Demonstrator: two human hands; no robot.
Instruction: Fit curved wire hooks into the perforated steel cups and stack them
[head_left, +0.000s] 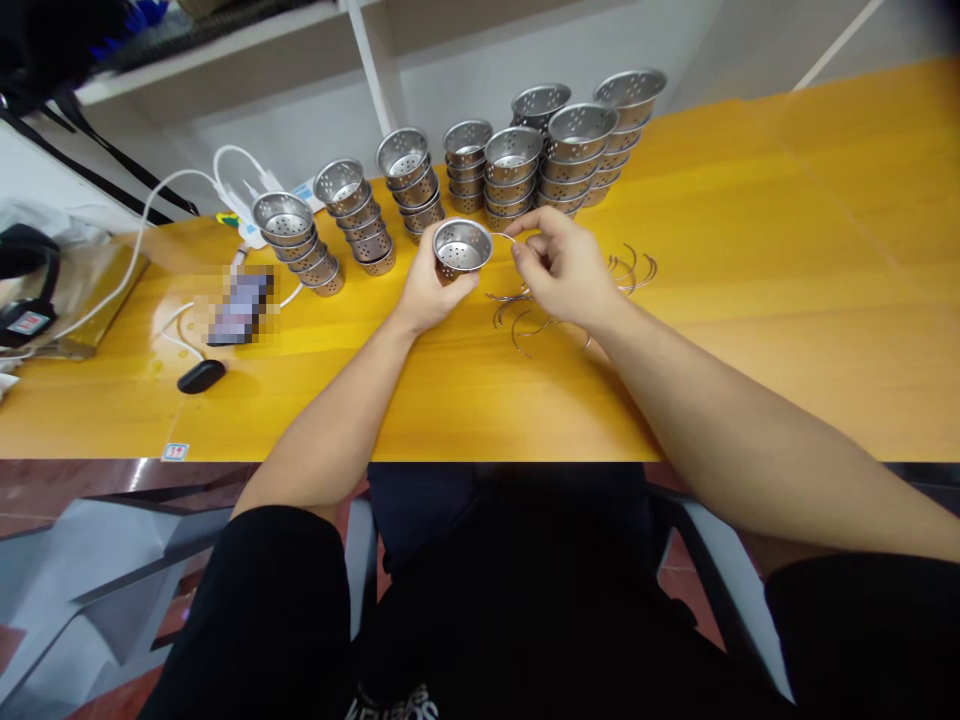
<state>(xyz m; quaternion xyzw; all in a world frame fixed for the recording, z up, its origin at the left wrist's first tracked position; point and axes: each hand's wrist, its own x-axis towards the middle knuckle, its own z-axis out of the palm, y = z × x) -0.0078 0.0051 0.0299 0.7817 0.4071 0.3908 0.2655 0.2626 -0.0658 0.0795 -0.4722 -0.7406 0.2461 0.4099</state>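
My left hand [435, 285] is wrapped round a small perforated metal cup [463, 246], its opening facing up toward me. Just right of the cup, my right hand [559, 262] pinches a thin curved wire handle [504, 237] between thumb and forefinger. The wire's left end meets the cup's rim; whether it is hooked in a hole I cannot tell. Several loose curved wire handles [525, 325] lie on the table under and beside my right hand. Behind both hands stand stacks of similar cups, such as the stack [514, 170] nearest the held cup.
More cup stacks run along the back, from the left stack [296, 240] to the right stack [630, 110]. On the left lie a phone [241, 308], a black oval case [201, 376], white cables and a power strip [244, 205]. The yellow table's [465, 420] front edge is near my body.
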